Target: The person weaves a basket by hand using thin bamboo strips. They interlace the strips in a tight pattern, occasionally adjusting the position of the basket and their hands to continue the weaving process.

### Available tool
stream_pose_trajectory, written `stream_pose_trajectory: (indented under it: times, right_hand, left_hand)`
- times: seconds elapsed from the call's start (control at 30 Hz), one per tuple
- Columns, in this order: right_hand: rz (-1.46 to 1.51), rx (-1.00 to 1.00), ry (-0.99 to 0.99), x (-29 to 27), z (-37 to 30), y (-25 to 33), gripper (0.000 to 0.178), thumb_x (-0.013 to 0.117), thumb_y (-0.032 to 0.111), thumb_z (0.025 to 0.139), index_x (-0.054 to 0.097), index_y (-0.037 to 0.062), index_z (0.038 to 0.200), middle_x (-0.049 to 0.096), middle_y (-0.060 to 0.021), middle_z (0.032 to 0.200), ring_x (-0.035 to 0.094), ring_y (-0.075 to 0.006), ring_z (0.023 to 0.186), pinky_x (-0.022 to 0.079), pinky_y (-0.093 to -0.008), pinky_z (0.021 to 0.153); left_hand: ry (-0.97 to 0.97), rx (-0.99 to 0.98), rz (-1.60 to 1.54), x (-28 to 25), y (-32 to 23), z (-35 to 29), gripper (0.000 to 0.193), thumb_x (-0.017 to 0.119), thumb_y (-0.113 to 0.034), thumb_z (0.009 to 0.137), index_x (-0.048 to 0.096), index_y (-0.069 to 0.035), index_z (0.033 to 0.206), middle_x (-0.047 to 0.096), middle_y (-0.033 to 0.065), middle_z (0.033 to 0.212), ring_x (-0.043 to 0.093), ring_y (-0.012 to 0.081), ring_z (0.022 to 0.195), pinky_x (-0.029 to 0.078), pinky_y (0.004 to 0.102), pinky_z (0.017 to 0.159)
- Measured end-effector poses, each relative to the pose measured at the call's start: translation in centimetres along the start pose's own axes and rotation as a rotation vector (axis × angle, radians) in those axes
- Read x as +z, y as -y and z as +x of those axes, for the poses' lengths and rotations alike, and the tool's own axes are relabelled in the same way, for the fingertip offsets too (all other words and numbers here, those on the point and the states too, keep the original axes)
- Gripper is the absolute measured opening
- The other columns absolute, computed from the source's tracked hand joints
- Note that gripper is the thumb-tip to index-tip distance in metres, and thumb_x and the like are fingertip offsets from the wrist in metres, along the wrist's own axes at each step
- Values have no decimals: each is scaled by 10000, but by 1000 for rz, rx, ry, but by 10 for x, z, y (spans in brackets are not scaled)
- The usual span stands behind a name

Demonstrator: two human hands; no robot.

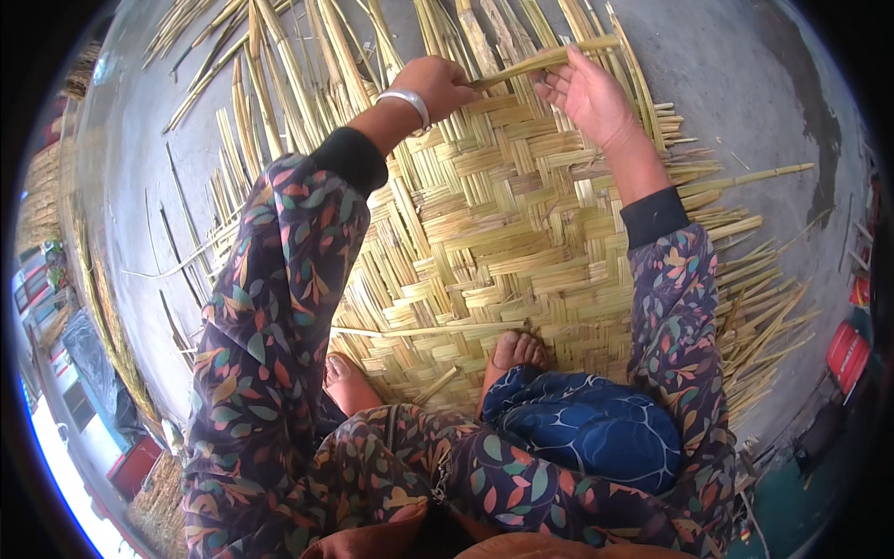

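Note:
A partly woven mat (521,214) of flat yellow-green reed strips lies beneath both my arms. At its far edge, my left hand (433,88), with a pale bracelet at the wrist, is closed around one end of a reed strip (521,69). The strip slants up to the right, above the weave. My right hand (596,101) is at the strip's other part, palm showing and fingers loosely apart. Its thumb crosses the strip, and it does not look gripped there. My left fingertips are partly hidden.
Loose long reeds (270,79) fan out beyond the mat on the grey floor (717,84). Unwoven ends (754,270) stick out on the right. My bare foot (518,350) rests on the near part. A red object (847,359) lies at far right; dried stalks (112,317) line the left.

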State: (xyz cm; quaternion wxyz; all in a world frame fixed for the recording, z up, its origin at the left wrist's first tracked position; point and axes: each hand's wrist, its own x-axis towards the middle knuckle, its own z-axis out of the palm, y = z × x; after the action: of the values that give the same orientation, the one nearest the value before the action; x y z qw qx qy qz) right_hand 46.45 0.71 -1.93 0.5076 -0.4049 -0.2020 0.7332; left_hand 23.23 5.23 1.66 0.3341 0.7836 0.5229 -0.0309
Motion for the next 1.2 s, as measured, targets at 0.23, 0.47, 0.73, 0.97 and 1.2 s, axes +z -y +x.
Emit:
stream_pose_trajectory:
  times: [0.23, 0.47, 0.73, 0.97, 1.2]
  right_hand:
    - [-465, -58, 172, 19, 59, 16, 440, 507, 312, 951, 497, -8, 1253, 525, -134, 1253, 510, -220, 1182, 455, -351, 961]
    - [-1768, -94, 106, 45, 120, -2, 413, 532, 263, 904, 513, 26, 1241, 605, -154, 1156, 586, -259, 1073, 463, -349, 884]
    - [-1360, 42, 59, 68, 119, 9, 219, 577, 214, 792, 623, 3, 754, 606, -156, 637, 576, -276, 526, 436, -395, 475]
    - [-747, 143, 189, 55, 98, 22, 207, 625, 243, 859, 592, 97, 716, 537, 0, 551, 454, -86, 407, 331, -225, 373]
    - [-697, 27, 263, 65, 59, 37, 153, 613, 240, 896, 607, 115, 806, 570, 39, 648, 514, -45, 550, 377, -174, 490]
  left_hand:
    - [-486, -247, -412, 25, 1, -29, 281, 711, -326, 762, 718, -60, 851, 681, 119, 730, 659, 247, 685, 517, 348, 672]
    - [-458, -363, -717, 19, -3, -38, 293, 725, -277, 800, 679, 3, 874, 639, 27, 691, 581, 83, 530, 461, 222, 498]
    - [-476, -369, -810, 14, -2, -45, 299, 729, -278, 799, 672, 8, 867, 634, 20, 684, 576, 74, 527, 454, 205, 485]
    - [-567, -371, -829, 25, 3, -37, 255, 699, -247, 815, 673, 7, 813, 632, 53, 623, 599, 104, 484, 491, 254, 485]
    - [-494, -177, -439, 31, 10, -30, 292, 677, -281, 833, 687, -29, 981, 655, 70, 716, 617, 148, 594, 508, 288, 601]
